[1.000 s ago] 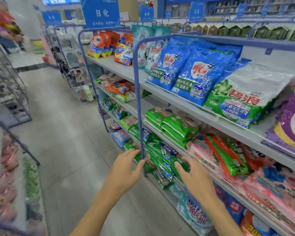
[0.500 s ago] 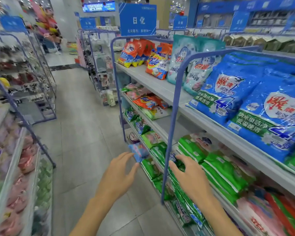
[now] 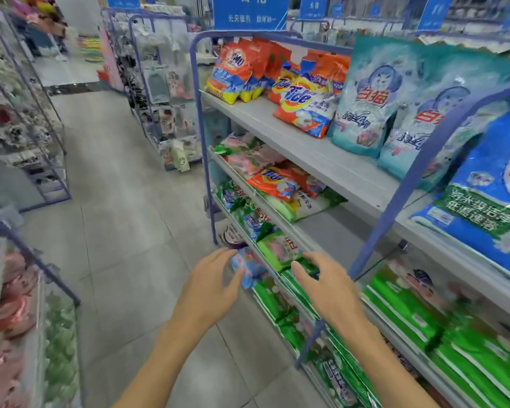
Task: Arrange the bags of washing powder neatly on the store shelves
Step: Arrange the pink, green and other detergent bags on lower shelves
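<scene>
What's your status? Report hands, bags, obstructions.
Left hand open, empty. Right hand open, empty, over green bags. Light blue bag juts off lower shelf between hands. Blue shelf post beside right wrist.

**One head camera, looking down a detergent aisle**

I have a single view, worn on the person's head, so nothing overlaps with a second camera. It looks forward and down along the aisle floor [image 3: 124,219], with the shelves [image 3: 315,160] running close along my right and another rack [image 3: 27,160] on my left. The wide lens bends the uprights and stretches the near blue bag [image 3: 489,201] at the right edge. The left hand [image 3: 212,287] and right hand [image 3: 330,290] sit low in the middle, forearms entering from the bottom edge. The near lower shelves are blurred; hanging signs [image 3: 249,8] cross the top.
</scene>
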Demonstrator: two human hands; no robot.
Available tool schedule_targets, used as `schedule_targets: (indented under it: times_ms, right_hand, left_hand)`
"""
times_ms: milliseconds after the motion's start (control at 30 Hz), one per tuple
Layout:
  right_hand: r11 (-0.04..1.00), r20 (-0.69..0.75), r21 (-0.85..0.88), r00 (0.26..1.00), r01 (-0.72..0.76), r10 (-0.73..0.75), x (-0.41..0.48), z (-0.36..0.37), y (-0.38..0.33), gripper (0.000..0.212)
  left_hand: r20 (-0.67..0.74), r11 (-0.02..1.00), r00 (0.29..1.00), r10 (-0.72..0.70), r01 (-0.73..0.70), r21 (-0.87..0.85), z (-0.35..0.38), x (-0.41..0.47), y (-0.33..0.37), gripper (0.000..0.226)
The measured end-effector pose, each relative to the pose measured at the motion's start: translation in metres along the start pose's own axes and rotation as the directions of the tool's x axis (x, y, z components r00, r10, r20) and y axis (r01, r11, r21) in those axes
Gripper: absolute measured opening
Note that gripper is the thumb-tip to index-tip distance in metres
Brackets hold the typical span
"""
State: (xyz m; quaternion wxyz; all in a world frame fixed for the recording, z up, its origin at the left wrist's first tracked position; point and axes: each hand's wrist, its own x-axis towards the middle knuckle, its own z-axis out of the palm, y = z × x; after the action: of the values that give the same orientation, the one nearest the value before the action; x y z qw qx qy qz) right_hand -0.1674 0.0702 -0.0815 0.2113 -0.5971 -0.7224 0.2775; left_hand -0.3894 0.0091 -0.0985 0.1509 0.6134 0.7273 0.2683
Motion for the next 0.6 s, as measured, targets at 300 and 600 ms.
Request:
schedule_targets:
  times_ms: [300, 600]
  right_hand:
    - [0.998, -0.039, 0.023, 0.997, -0.067, 0.068, 0.148, 0.064, -0.031, 0.044]
    - [0.987, -0.021, 0.107, 0.992, -0.121, 0.124, 0.303, 0.119, -0.070, 0.052]
  left_hand:
    - [0.068, 0.999, 0.997, 0.029, -0.028, -0.017, 0.007, 0.150, -0.082, 0.050]
    - [0.114, 1.000, 0.993, 0.011, -0.011, -0.004, -0.014, 0.309, -0.143, 0.046]
